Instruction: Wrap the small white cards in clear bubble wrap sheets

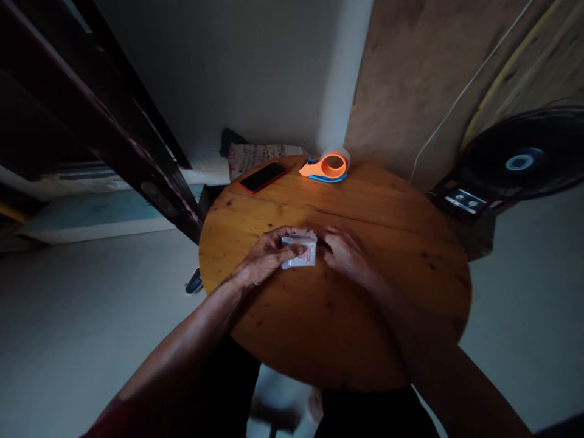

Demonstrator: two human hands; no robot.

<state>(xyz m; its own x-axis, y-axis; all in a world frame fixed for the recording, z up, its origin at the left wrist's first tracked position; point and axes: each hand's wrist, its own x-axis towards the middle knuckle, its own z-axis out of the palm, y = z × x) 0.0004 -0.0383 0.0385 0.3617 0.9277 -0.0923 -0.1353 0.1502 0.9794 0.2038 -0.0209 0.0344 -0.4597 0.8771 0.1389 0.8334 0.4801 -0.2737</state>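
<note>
View: head camera, 1 picture, dim light.
Left hand (267,257): it lies on the round wooden table (365,340) and closes around the small white packet (301,250). The thumb is across the top and the fingers are curled over the far edge.
Right hand (347,252): it is just beside the right edge of the packet, with the fingers bent toward it. The fingertips are in shadow, so I cannot tell if they pinch the edge or only touch it.
Packet position: it rests on the table between the 2 hands, near the middle of the top and a little to the near side. It looks like a wrapped block with red print, but the print is too small to read.
Step in hand: I judge that the left hand steadies the packet while the right hand works at its end.
What the handling calls for: I judge that the left hand needs a firm hold so the packet does not slide on the smooth wood, and the right fingertips need a fine pinch.
Far edge of table: an orange tape dispenser (329,165) and a phone (263,177), both well apart from the hands.
Around: a fan (524,161) on the right and a newspaper (255,155) behind the table.
</note>
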